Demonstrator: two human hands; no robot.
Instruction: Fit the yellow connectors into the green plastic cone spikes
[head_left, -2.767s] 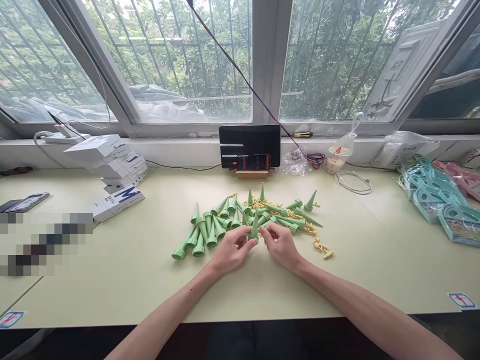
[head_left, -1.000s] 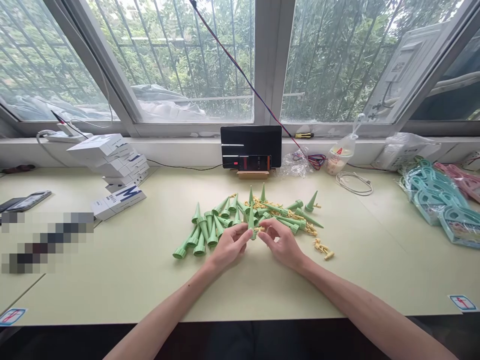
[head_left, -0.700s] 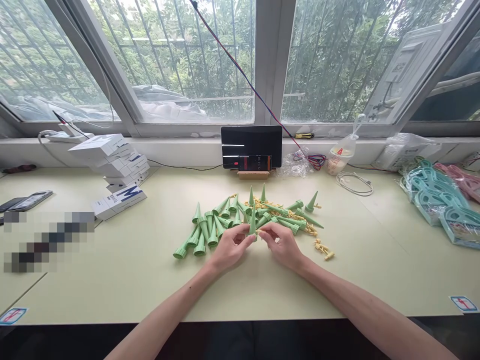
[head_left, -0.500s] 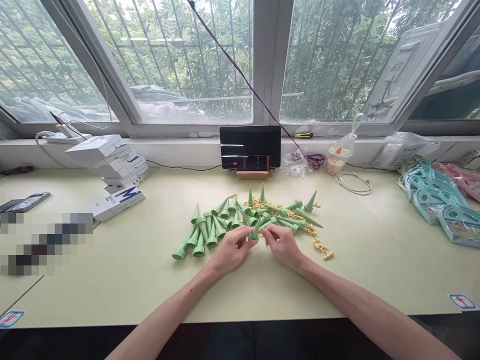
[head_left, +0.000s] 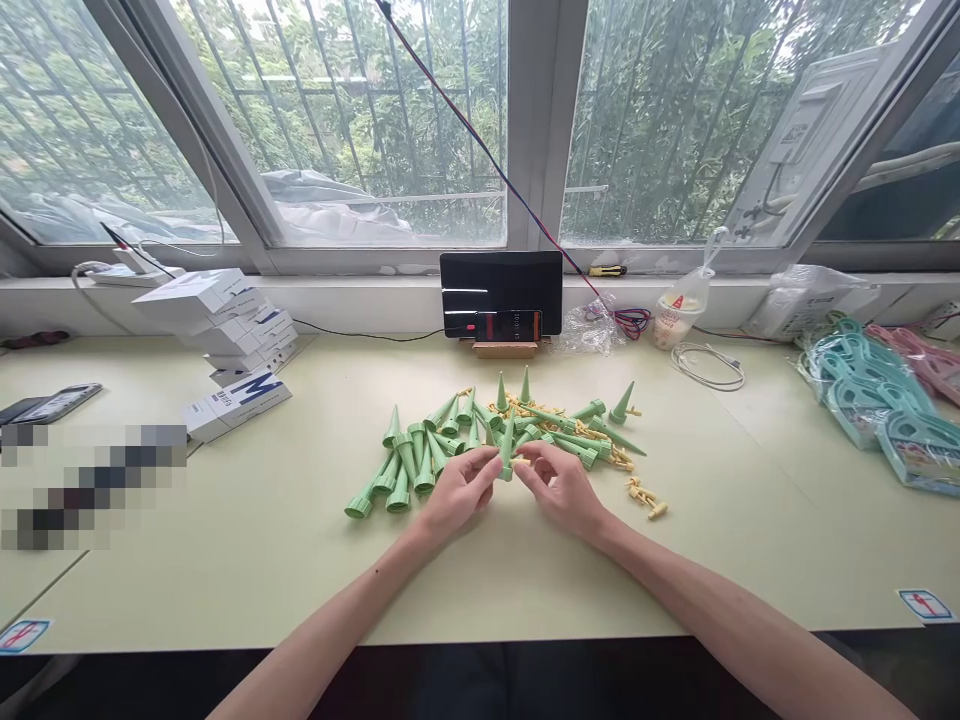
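Observation:
Between the fingertips of my left hand (head_left: 461, 492) a green watering spike (head_left: 508, 441) stands nearly upright, cone tip up. My right hand (head_left: 561, 487) pinches a small yellow valve (head_left: 520, 461) at the right side of the spike's base; whether it is seated in the spike I cannot tell. Just beyond my hands lies a pile of similar green spikes (head_left: 406, 455), with several yellow valves (head_left: 621, 457) scattered among its right part. A small group of yellow valves (head_left: 646, 497) lies apart, to the right of my right hand.
A black screen and phone (head_left: 501, 295) lean on a small brown stand (head_left: 505, 350) at the back. White boxes (head_left: 244, 335) are stacked at the left. A bagged cup (head_left: 675, 315), a coiled white cable (head_left: 709, 367) and wrapped turquoise items (head_left: 862, 380) sit at the right.
The spike in my left hand has turned more upright and shifted slightly left. More of the yellow valve at its base now shows in my right fingers.

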